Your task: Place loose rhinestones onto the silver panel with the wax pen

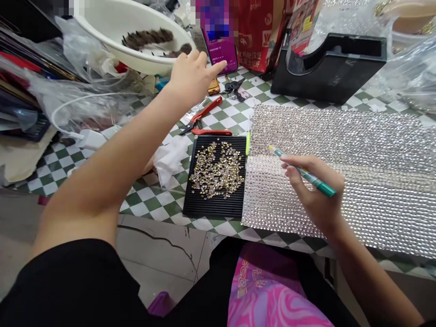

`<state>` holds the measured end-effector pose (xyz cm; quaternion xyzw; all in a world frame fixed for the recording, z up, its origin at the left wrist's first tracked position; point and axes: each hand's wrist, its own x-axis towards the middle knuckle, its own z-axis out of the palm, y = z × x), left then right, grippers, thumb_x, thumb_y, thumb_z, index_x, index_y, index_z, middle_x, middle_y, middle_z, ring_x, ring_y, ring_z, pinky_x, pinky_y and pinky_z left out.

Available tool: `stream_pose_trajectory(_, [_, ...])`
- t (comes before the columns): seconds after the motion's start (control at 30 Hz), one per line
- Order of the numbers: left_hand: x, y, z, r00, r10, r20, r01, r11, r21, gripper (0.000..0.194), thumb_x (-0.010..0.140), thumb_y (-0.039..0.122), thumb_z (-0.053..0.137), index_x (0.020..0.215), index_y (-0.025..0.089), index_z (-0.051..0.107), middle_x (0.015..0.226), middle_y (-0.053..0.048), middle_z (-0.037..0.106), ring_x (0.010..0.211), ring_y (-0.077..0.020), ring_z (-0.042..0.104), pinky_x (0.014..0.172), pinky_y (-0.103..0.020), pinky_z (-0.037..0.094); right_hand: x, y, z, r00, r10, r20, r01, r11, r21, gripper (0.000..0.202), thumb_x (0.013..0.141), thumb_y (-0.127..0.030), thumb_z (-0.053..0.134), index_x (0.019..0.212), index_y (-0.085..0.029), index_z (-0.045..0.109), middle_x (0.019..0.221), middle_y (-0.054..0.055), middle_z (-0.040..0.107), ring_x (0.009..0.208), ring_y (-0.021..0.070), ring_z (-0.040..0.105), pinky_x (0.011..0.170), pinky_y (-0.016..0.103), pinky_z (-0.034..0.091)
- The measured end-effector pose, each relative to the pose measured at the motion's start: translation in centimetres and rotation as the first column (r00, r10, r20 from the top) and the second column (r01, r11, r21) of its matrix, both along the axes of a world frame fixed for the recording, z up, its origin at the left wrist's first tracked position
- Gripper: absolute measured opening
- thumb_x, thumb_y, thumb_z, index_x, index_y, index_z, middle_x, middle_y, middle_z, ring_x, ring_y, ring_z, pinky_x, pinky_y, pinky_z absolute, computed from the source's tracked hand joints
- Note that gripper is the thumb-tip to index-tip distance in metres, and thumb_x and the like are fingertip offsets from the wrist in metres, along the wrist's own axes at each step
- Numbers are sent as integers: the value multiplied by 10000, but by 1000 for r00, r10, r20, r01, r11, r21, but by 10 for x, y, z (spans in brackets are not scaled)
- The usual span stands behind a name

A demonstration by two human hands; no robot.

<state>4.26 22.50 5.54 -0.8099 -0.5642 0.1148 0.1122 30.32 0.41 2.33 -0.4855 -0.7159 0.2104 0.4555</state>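
My left hand (191,78) reaches out over the rim of the white basin, its index finger stretched out toward a phone (221,52) with a purple screen. It holds nothing that I can see. My right hand (315,190) grips a green pen (315,180), its yellow tip pointing at a sheet of silvery rhinestones (374,136). Left of the sheet lies a black ridged tray (214,209) with many small gold and clear stones (218,170) on it. Between tray and sheet is a thin yellow-green tool (247,141).
Red-handled pliers (207,110) lie behind the tray, with keys (234,85) farther back. A white basin (143,59) holds dark brown items. A black holder (330,72) and a red bag (259,36) stand behind. White tissue (170,159), plastic bags and a cable are at the left.
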Motion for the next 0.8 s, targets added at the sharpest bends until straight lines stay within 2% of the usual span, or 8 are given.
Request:
stream_pose_trajectory(0.13, [-4,42,-12,998,-17,65,13,999,51,565,1000,139,382,1549,240,293,1392,-95,520,1154,-187,384,1052,-410,268,1,-1,4,999,15,45,-18,998,66,237,878,-63,598,1077,-168,671,964,21,691,897,71,646,801,221,515])
stream_pose_trajectory(0.23, [-4,53,-15,971,172,166,-199,967,161,631,1011,189,348,1571,50,94,1419,-159,505,1139,-198,370,1059,-415,230,2,-3,7,996,5,85,-14,995,103,248,874,-47,594,1087,-153,665,972,28,681,908,65,634,820,205,508])
stream_pose_trajectory(0.3, [-4,51,-18,955,214,207,-254,948,194,645,1023,198,272,1564,9,-25,1422,-183,484,1141,-205,358,1054,-421,227,3,-4,8,996,2,89,-11,994,105,269,869,-39,595,1107,-148,657,982,30,680,921,66,632,838,202,506])
stream_pose_trajectory(0.4, [-7,45,-23,974,110,196,-133,985,108,630,1013,161,235,1597,160,-2,1422,-123,465,1157,-200,324,1051,-405,215,3,-4,9,995,5,96,-15,994,105,313,854,-22,602,1142,-138,637,1004,36,684,950,74,637,875,206,507])
stream_pose_trajectory(0.5, [-14,43,-28,979,38,198,-39,999,4,581,1004,170,288,1562,328,257,1418,-39,466,1190,-187,285,1070,-370,177,2,-4,9,993,12,120,-26,993,114,335,844,-1,592,1151,-132,626,1024,42,686,978,81,641,898,207,508])
stream_pose_trajectory(0.57, [-17,45,-29,971,69,228,-72,997,4,598,984,168,319,1560,316,261,1428,-32,457,1200,-185,267,1095,-369,139,3,-5,9,992,15,123,-29,993,114,336,842,5,584,1148,-128,627,1030,46,682,987,82,642,905,205,509])
stream_pose_trajectory(0.7, [-19,44,-25,942,148,302,-179,981,76,667,968,145,216,1602,206,20,1443,-83,426,1204,-207,257,1114,-431,104,6,-8,10,992,3,124,-19,992,126,354,842,4,584,1171,-122,619,1032,50,684,994,86,650,917,205,514])
stream_pose_trajectory(0.8, [-17,33,-20,940,121,319,-146,988,55,650,963,171,162,1605,217,76,1438,-97,423,1213,-236,261,1111,-479,132,7,-9,10,990,-15,144,-5,990,142,372,845,-9,591,1200,-123,603,1059,53,693,1013,94,661,939,210,517])
